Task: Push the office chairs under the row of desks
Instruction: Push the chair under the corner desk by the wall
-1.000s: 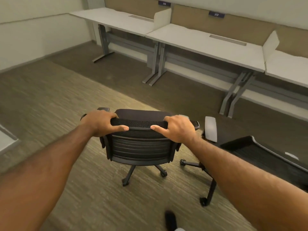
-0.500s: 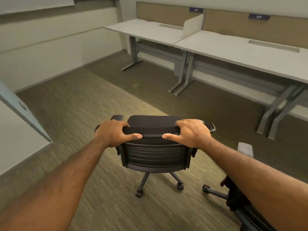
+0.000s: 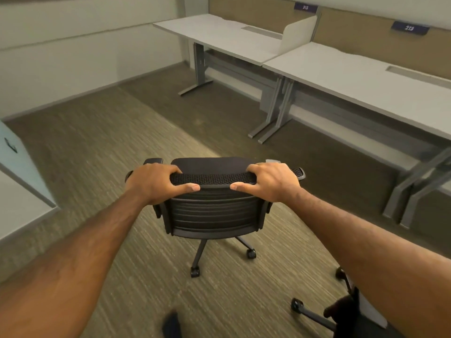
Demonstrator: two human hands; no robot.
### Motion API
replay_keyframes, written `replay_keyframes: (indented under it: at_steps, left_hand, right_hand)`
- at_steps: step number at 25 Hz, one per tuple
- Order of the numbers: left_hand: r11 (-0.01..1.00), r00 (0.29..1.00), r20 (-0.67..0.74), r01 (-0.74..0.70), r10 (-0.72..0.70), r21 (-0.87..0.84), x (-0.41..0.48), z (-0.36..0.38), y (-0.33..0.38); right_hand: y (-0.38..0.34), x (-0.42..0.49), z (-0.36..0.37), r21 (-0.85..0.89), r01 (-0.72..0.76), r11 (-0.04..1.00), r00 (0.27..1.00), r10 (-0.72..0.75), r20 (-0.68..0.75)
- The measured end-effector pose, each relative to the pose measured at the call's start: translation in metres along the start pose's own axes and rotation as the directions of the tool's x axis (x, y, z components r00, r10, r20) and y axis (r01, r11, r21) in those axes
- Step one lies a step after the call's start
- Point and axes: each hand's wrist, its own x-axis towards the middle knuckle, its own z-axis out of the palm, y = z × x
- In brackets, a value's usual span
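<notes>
While the left hand [image 3: 152,184] grips one end of the backrest top of the office chair [image 3: 214,213] and the right hand [image 3: 273,182] grips the other, thumbs laid along its rear face, the chair stands on open carpet, well apart from the row of desks [image 3: 341,76] at upper right. The step in hand is judged to be wheeling this chair deskward; the next move calls for a steered push forward and rightward, aiming the seat between the desk legs [image 3: 273,113]. A second chair [image 3: 314,314], base only visible, stands untucked at lower right.

blk office chair [image 3: 212,213] upright, short of desks [image 3: 341,79]
</notes>
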Motion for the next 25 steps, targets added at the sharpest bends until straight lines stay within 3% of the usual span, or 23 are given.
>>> replay_keyframes:
  at_steps: [7, 12, 19, 25]
  left_hand:
    - [1.0, 1.0, -0.021, -0.019, 0.019, 0.014, 0.114, -0.015, -0.093]
    - [0.997, 0.993, 0.085, -0.08, 0.081, -0.016, 0.201, -0.031, -0.156]
    - [0.992, 0.988, 0.09, -0.127, 0.125, 0.011, 0.333, -0.037, -0.245]
    - [0.991, 0.99, 0.034, -0.137, 0.136, 0.012, 0.451, -0.04, -0.331]
  right_hand:
    - [-0.017, 0.14, 0.012, -0.008, -0.08, 0.997, 0.997, 0.08, 0.01]
    - [-0.022, 0.237, 0.014, 0.055, -0.195, 0.979, 0.977, 0.189, 0.095]
    - [-0.016, 0.376, 0.028, 0.068, -0.226, 0.972, 0.974, 0.224, 0.026]
    - [-0.015, 0.5, 0.05, 0.003, -0.219, 0.976, 0.967, 0.217, -0.13]
